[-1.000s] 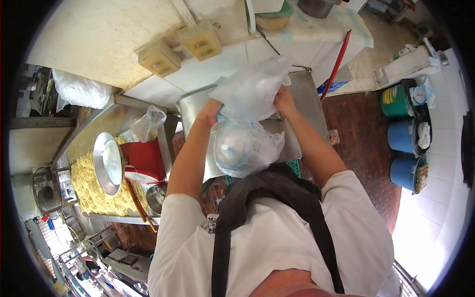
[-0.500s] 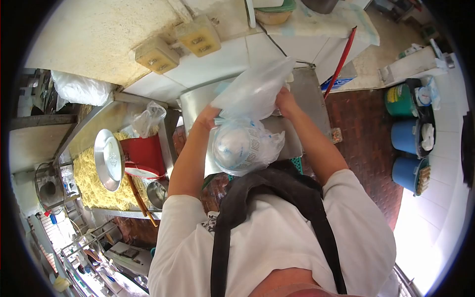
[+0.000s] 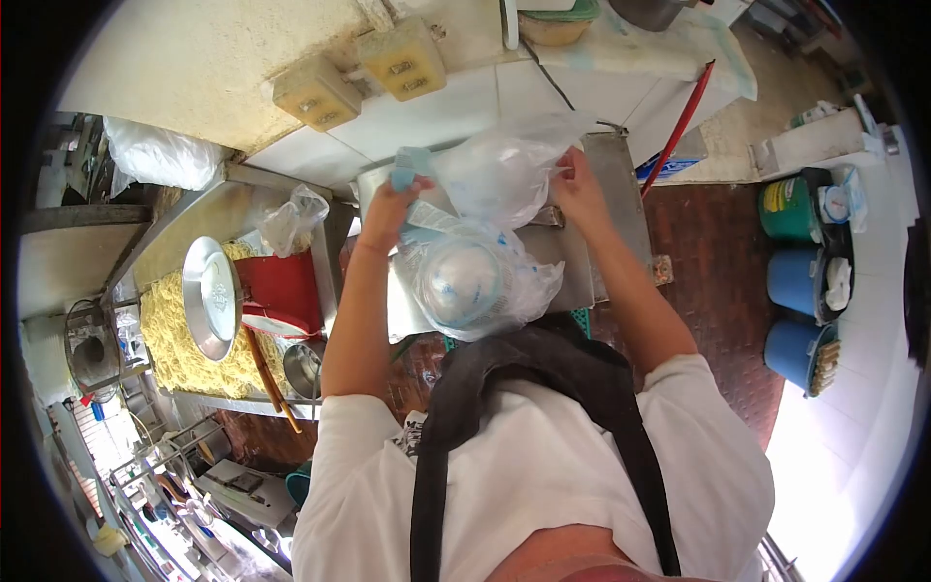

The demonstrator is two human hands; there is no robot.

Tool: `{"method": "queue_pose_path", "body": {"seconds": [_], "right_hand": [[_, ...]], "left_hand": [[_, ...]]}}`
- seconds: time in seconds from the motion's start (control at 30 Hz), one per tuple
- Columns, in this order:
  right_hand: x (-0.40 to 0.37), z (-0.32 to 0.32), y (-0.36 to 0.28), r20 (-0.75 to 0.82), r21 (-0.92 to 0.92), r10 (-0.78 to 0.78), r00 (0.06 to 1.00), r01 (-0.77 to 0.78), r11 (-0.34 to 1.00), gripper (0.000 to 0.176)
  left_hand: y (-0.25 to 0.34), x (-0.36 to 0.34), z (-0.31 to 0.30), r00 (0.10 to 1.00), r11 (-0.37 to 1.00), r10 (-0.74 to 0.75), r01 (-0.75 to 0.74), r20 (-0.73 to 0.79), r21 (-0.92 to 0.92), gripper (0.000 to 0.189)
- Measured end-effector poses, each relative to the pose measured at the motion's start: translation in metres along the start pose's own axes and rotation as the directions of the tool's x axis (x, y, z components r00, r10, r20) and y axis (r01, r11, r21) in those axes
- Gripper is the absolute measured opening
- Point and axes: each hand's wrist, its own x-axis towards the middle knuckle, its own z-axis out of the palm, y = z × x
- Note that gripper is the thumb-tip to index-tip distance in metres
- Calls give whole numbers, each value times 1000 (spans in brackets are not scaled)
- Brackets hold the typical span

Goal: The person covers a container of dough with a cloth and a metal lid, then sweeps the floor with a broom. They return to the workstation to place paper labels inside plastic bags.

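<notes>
A clear plastic bag [image 3: 499, 175] is spread between my two hands over a metal work surface. My left hand [image 3: 390, 211] is closed on a pale bluish plastic flap at the bag's left side. My right hand [image 3: 579, 189] pinches the right edge of the bag with its fingertips. Nearer my body, against the apron [image 3: 524, 354], sits a round bundle of clear plastic [image 3: 461, 281] with blue printing. It looks like a stack or roll inside a wrapper; its contents are hard to make out. A small dark metallic object [image 3: 545, 215] shows beside the bag.
To the left, a metal tray holds a heap of yellow noodles [image 3: 165, 320], with a scale's round metal pan [image 3: 210, 299], its red body [image 3: 281, 296] and wooden sticks [image 3: 274, 383]. A red pole [image 3: 676, 131] leans at right. Blue buckets [image 3: 793, 276] line the right wall.
My left hand has moved up and outward, lifting the bluish plastic flap. The clear bag has dropped from its upright spread and opened wider. My right hand has shifted slightly right.
</notes>
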Motion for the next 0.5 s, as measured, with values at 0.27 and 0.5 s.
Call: {"method": "queue_pose_path", "body": {"seconds": [0.27, 0.5], "right_hand": [[-30, 41, -47, 251, 209, -117, 961, 64, 976, 94], [-16, 53, -8, 256, 194, -113, 960, 63, 979, 98]], "left_hand": [[21, -14, 60, 958, 910, 215, -267, 191, 318, 42], [29, -11, 59, 990, 963, -121, 101, 66, 250, 35]]}}
